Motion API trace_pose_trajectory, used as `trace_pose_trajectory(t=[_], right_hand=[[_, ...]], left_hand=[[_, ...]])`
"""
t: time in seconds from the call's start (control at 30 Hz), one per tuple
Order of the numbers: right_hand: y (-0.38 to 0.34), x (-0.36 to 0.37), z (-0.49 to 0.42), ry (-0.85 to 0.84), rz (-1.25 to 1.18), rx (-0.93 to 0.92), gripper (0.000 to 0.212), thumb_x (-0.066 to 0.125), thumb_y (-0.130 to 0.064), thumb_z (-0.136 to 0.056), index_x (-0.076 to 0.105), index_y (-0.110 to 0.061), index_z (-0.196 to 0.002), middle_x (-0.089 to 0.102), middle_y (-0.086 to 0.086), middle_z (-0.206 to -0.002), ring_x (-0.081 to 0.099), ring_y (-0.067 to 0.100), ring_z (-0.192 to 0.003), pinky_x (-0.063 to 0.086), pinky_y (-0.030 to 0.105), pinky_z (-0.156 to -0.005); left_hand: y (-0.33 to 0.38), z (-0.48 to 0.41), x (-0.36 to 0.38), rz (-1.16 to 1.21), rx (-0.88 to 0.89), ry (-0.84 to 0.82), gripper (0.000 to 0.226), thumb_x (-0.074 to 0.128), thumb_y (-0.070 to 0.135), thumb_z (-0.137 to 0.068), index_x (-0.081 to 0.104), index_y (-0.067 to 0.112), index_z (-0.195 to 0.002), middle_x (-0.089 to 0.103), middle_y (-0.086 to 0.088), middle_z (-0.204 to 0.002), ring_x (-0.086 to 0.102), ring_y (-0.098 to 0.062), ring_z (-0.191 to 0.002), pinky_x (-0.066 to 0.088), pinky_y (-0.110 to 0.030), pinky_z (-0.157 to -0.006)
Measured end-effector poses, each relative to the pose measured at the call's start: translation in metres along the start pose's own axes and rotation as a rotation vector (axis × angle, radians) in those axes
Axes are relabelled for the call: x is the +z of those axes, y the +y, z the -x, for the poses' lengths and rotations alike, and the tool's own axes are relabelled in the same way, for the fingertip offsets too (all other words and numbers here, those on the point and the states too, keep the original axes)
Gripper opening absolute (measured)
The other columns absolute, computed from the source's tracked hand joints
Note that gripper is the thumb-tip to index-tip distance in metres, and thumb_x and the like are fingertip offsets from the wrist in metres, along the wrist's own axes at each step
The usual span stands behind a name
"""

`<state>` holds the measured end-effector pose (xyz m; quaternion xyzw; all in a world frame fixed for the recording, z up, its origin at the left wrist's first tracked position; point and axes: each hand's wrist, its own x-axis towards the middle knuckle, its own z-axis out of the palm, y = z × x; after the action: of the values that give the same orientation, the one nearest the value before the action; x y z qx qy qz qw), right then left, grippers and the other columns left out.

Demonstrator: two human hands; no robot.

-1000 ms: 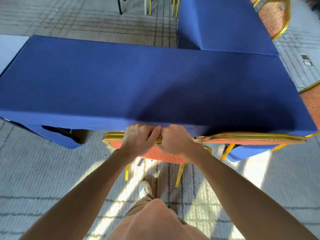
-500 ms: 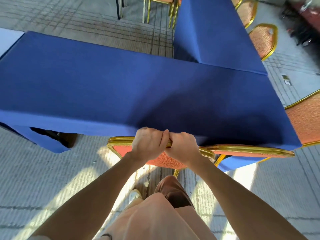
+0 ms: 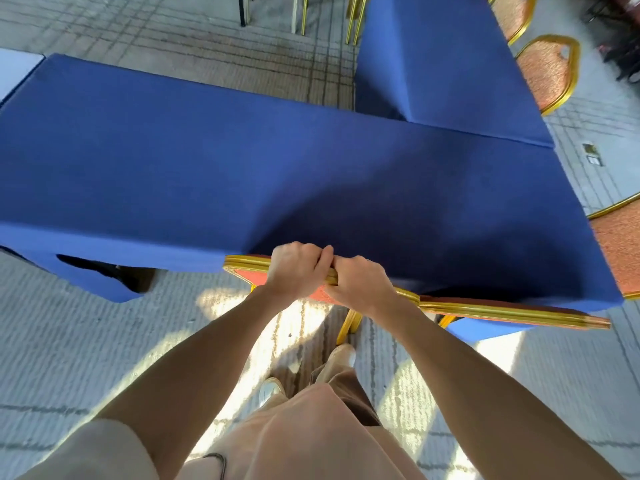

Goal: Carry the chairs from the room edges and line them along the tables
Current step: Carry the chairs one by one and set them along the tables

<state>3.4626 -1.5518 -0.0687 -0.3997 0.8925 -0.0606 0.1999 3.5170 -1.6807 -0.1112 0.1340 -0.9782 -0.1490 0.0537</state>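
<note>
Both hands grip the gold top rail of a red-backed chair point(image 3: 242, 265) pushed against the near edge of the blue-clothed table point(image 3: 207, 174). My left hand point(image 3: 298, 268) and my right hand point(image 3: 360, 284) sit side by side on the rail, fingers curled over it. The seat is hidden under the cloth; one gold leg shows below. A second chair point(image 3: 512, 315) of the same kind stands just to the right, touching the first at the rail.
A second blue table point(image 3: 446, 67) runs away at the right, joined at a right angle. More red and gold chairs point(image 3: 550, 71) line its right side, and another chair point(image 3: 620, 244) stands at the near table's right end. Chair legs show at the top. Carpet floor lies all around.
The chair has stayed at the table edge in my hands. My view and body have shifted slightly left and back, and my feet have stepped.
</note>
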Motion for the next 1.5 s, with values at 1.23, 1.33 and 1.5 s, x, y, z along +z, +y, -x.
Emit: trace_pose_trajectory(t=[1.23, 1.33, 1.5], right_hand=[[0.017, -0.004, -0.035, -0.221, 0.092, 0.045, 0.031, 0.057, -0.045, -0.093, 0.060, -0.016, -0.104, 0.065, 0.007, -0.098, 0.062, 0.030, -0.090, 0.050, 0.040, -0.075], [0.018, -0.006, -0.037, -0.249, 0.088, 0.023, 0.028, 0.058, -0.043, -0.091, 0.061, -0.018, -0.102, 0.065, 0.006, -0.097, 0.063, 0.029, -0.091, 0.050, 0.040, -0.076], [0.020, -0.011, -0.036, -0.265, 0.071, -0.009, 0.028, 0.058, -0.043, -0.091, 0.062, -0.017, -0.099, 0.065, 0.005, -0.094, 0.063, 0.027, -0.088, 0.050, 0.038, -0.074]], left_hand=[[-0.012, -0.024, 0.021, -0.106, 0.163, -0.127, 0.042, 0.024, 0.028, -0.107, 0.063, 0.020, -0.091, 0.057, 0.007, -0.070, 0.054, -0.020, -0.062, 0.035, -0.030, -0.050], [-0.010, -0.022, 0.018, -0.076, 0.094, -0.141, 0.047, 0.022, 0.029, -0.108, 0.057, 0.019, -0.078, 0.052, 0.007, -0.066, 0.057, -0.020, -0.065, 0.036, -0.031, -0.053], [-0.005, -0.023, 0.016, -0.065, 0.062, -0.152, 0.042, 0.022, 0.030, -0.108, 0.051, 0.022, -0.079, 0.052, 0.006, -0.068, 0.059, -0.022, -0.069, 0.036, -0.031, -0.056]])
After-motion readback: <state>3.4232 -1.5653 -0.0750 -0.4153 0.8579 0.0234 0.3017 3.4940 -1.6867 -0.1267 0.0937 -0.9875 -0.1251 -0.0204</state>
